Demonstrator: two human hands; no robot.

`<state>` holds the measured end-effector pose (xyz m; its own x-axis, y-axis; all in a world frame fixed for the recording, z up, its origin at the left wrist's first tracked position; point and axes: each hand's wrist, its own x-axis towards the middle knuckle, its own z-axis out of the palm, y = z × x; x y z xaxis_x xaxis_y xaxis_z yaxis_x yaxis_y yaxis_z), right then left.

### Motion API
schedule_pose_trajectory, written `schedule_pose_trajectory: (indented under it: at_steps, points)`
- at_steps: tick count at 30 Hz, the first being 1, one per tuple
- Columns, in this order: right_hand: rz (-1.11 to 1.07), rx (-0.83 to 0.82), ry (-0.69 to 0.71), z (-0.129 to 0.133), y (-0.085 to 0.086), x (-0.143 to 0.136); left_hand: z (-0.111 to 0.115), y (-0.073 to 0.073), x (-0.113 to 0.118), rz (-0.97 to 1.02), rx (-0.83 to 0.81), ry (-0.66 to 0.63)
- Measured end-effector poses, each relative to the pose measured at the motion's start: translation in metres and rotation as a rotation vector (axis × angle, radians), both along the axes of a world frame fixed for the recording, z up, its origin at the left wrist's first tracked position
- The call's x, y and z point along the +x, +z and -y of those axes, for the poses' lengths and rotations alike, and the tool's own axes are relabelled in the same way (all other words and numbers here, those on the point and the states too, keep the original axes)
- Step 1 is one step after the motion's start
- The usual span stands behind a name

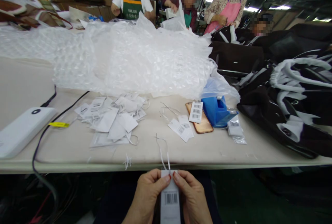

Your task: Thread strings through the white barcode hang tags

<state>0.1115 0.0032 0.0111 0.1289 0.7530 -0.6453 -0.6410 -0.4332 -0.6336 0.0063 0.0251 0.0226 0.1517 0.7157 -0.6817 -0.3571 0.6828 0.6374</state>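
Just below the table's front edge, a white barcode hang tag (170,206) is pinched at its top by both hands. My left hand (149,191) grips its left upper corner, thumb on the face. My right hand (192,191) closes on the right upper corner with thumb and forefinger. A white string loop (161,151) rises from the tag and rests on the table. Ahead to the left lies a loose pile of white tags (116,117). More barcode tags (181,127) lie ahead to the right, one of them on a gold phone (203,123).
Bubble wrap (135,58) spans the back of the table (145,151). A blue tape dispenser (216,111) stands right of the phone, near dark bags (280,103). At left are a white power bank (23,132) and a black cable (38,148). Several people work behind.
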Motion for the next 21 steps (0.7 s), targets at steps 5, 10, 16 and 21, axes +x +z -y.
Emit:
schedule_pose_trajectory:
  at_steps: [5,10,16,21]
  points:
    - [-0.057,-0.019,-0.029,-0.0029,0.0046,-0.0015,-0.0008,-0.0005,0.0015,0.058,-0.047,0.055]
    - [-0.087,-0.03,-0.061,-0.0038,0.0026,-0.0016,-0.0001,-0.0015,0.0012,0.032,-0.037,0.091]
    - [-0.054,-0.038,-0.104,-0.0046,0.002,-0.0009,0.0025,-0.0015,0.0026,0.065,-0.015,0.058]
    - [-0.061,-0.027,-0.104,-0.0036,-0.0007,-0.001,0.0026,-0.0038,0.0066,0.141,-0.033,0.095]
